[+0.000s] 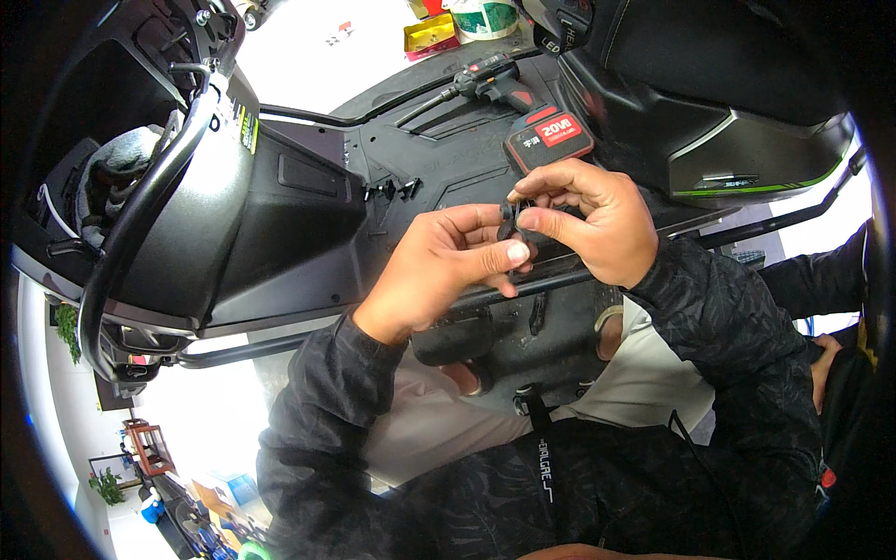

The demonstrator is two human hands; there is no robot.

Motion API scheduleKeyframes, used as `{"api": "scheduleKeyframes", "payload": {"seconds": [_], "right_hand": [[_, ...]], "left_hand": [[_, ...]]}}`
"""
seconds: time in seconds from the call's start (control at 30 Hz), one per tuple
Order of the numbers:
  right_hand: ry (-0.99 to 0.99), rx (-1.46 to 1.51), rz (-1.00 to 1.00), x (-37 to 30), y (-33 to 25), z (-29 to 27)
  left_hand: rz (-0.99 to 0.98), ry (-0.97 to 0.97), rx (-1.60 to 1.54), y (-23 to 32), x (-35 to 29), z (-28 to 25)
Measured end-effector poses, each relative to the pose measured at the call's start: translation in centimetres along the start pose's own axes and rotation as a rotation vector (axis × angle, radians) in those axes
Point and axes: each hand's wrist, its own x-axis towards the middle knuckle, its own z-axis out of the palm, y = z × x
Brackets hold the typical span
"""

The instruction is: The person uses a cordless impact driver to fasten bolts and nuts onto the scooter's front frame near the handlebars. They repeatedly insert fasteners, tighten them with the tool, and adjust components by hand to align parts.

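Above the black footboard [327, 219] of a scooter-like vehicle, my two hands meet over a small black part [509, 222]. It looks like a plastic fitting with a round end, but fingers cover much of it. My left hand [448, 261] is closed, pinching it between thumb and fingers. From the other side my right hand [593, 219] grips its upper end with thumb and forefinger. Just beyond my right hand lies a cordless power tool [485, 79] with a long bit pointing left; its red-and-black battery [551, 138] is nearest me. Several small black pieces [387, 190] rest left of my hands.
A black tubular bar [110, 252] curves along the left, beside grey cloth [121, 163]. The dark seat base [691, 140] rises on the right. Beyond the footboard are a red-and-yellow box [431, 37] and a bucket [485, 19]. Another person's hand [825, 373] shows at far right.
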Motion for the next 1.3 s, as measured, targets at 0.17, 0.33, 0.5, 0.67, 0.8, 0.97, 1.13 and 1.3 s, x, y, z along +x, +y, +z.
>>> {"api": "scheduleKeyframes", "payload": {"seconds": [0.17,0.33,0.5,0.67,0.8,0.97,1.13,1.3], "right_hand": [[-0.041,0.058,0.034,0.0,-0.4,-0.1],[-0.159,0.066,0.057,0.3,-0.7,-0.2],[-0.037,-0.187,-0.036,0.1,-0.9,-0.2],[0.028,-0.185,-0.04,0.1,-0.6,0.3],[-0.005,0.1,0.152,0.2,-0.5,0.4],[0.005,-0.083,0.229,0.4,-0.6,0.3],[0.013,-0.02,0.265,0.3,-0.6,0.5],[-0.059,0.219,0.318,0.3,-0.1,0.6]], "left_hand": [[-0.02,-0.018,-0.06,0.1,0.0,0.0],[0.036,-0.009,0.032,-0.3,0.2,0.0],[0.083,0.031,0.18,-0.1,0.1,0.3],[0.073,-0.022,0.048,-0.2,0.2,0.7],[0.044,-0.002,0.033,-0.3,0.3,0.6],[0.036,0.032,0.053,-0.8,0.4,0.7],[0.099,0.048,0.064,-1.1,0.6,0.5],[-0.014,0.132,-0.16,-1.5,0.9,0.2]]}}
